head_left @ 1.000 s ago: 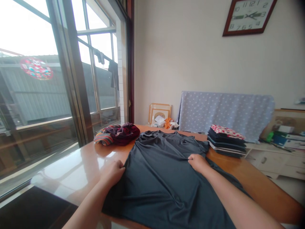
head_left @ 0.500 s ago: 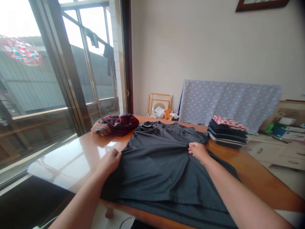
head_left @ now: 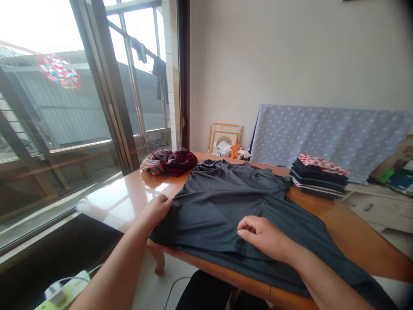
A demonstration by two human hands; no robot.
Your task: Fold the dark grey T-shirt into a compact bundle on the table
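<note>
While left hand [head_left: 160,208] pinches dark shirt [head_left: 219,209] on table [head_left: 348,226], right hand [head_left: 263,237] loosely curled, empty

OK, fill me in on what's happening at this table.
A person has a dark garment spread across the wooden table. The left hand is at the garment's left edge; whether it pinches the cloth is hard to tell. The right hand is loosely curled over the near part, its grip also unclear. The garment lies unfolded, with some wrinkles. To its right sits a folded stack of cloth; to its left, toward the far end, a rumpled bundle.
</note>
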